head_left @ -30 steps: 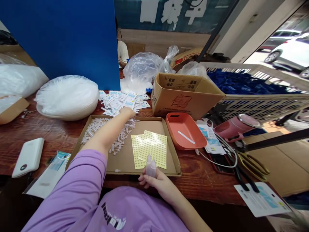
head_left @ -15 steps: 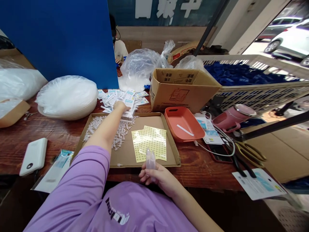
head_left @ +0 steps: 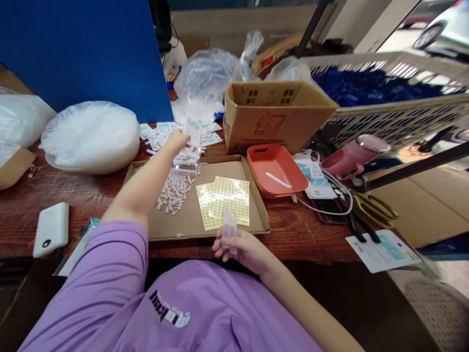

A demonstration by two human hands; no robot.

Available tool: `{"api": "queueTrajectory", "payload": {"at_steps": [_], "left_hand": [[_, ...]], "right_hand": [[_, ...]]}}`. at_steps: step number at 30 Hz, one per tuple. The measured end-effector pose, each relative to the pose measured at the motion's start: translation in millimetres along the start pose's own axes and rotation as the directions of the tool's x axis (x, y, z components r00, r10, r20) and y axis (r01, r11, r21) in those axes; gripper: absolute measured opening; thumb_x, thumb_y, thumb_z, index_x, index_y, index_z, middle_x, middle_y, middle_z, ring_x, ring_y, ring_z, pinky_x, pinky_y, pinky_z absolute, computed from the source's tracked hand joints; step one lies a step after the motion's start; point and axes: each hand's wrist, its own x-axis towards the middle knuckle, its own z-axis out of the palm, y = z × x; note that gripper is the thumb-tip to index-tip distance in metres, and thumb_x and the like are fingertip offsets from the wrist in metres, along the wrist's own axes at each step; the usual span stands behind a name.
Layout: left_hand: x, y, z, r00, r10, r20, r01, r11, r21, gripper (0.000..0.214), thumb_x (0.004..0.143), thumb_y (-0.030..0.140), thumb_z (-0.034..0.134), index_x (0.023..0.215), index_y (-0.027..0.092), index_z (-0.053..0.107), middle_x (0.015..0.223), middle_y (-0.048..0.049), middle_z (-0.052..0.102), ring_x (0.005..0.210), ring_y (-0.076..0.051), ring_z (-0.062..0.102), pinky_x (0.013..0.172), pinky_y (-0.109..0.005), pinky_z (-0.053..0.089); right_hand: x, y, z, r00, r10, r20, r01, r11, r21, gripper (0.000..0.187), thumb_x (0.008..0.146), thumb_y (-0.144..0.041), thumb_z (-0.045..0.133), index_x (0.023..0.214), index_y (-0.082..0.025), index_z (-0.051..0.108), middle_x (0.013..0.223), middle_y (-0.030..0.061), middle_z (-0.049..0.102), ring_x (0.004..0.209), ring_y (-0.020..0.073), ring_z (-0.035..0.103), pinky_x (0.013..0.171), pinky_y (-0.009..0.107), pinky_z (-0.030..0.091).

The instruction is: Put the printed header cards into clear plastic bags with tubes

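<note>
My left hand reaches past the tray's far edge, its fingers pinching a printed clear plastic packet that is lifted off a loose pile of similar packets. Close to my body, my right hand is closed around small translucent plastic tubes with pointed tips facing up; two tips show. Between the hands lies a shallow cardboard tray. Many small white nozzle-like pieces fill its left part, partly behind my left forearm. Yellow sticker sheets overlap on its right part.
An orange basket with a white strip stands right of the tray, before a cardboard box. Further right are a pink cup and scissors. A plastic-covered bowl and white power bank are at left.
My left hand has raised a packet from the pile, tilting it up. My right hand still holds the tubes in nearly the same place. The whole view has tilted downward.
</note>
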Motion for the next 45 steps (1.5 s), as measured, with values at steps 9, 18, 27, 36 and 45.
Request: {"api": "queueTrajectory", "payload": {"at_steps": [9,18,27,36,45], "left_hand": [[-168,-21,11.2,0.88,0.069,0.47,0.407,0.4,-0.821,0.034,0.083,0.017,0.049,0.114,0.01,0.059,0.106,-0.0101,0.069,0.088,-0.019,0.068,0.081,-0.035,0.055],[-230,-68,18.4,0.83,0.018,0.557,0.557,0.029,-0.83,0.042,0.094,0.04,0.033,0.111,0.015,0.063,0.09,-0.0082,0.072,0.086,-0.02,0.067,0.077,-0.033,0.052],[-254,-70,21.6,0.799,0.202,0.566,0.542,0.167,-0.824,0.03,0.074,0.026,0.058,0.102,0.018,0.064,0.091,-0.0058,0.071,0.068,-0.017,0.063,0.052,-0.025,0.044],[-258,-88,34.1,0.821,0.207,0.532,0.5,0.19,-0.845,0.057,0.054,-0.003,0.06,0.107,0.019,0.062,0.103,-0.0039,0.07,0.086,-0.018,0.065,0.075,-0.027,0.05],[-254,-101,18.9,0.818,0.225,0.529,0.521,0.1,-0.848,0.067,0.055,-0.005,0.058,0.118,0.019,0.058,0.12,-0.0084,0.064,0.115,-0.029,0.056,0.086,-0.037,0.051]], "right_hand": [[20,-11,11,0.938,0.084,0.335,-0.129,0.985,0.114,0.036,0.067,-0.039,0.075,0.09,-0.014,0.063,0.076,0.0049,0.072,0.061,0.0124,0.067,0.052,0.019,0.053],[22,0,30,0.917,0.218,0.336,-0.229,0.973,-0.006,0.037,0.07,-0.036,0.076,0.096,-0.013,0.063,0.08,0.008,0.073,0.064,0.0124,0.068,0.059,0.019,0.053],[23,5,34,0.959,0.218,0.184,-0.248,0.955,0.164,0.029,0.065,-0.021,0.08,0.088,-0.011,0.066,0.079,0.0033,0.072,0.063,0.0086,0.067,0.059,0.014,0.056],[25,-9,39,0.955,0.255,0.151,-0.278,0.948,0.155,0.046,0.074,-0.044,0.072,0.107,-0.018,0.056,0.094,0.0037,0.069,0.076,0.0127,0.069,0.066,0.021,0.057],[-7,-21,28,0.868,-0.467,0.17,0.279,0.176,-0.944,0.082,0.075,-0.049,0.068,0.143,-0.026,0.026,0.136,0.0164,0.047,0.122,0.0302,0.051,0.102,0.055,0.042]]}}
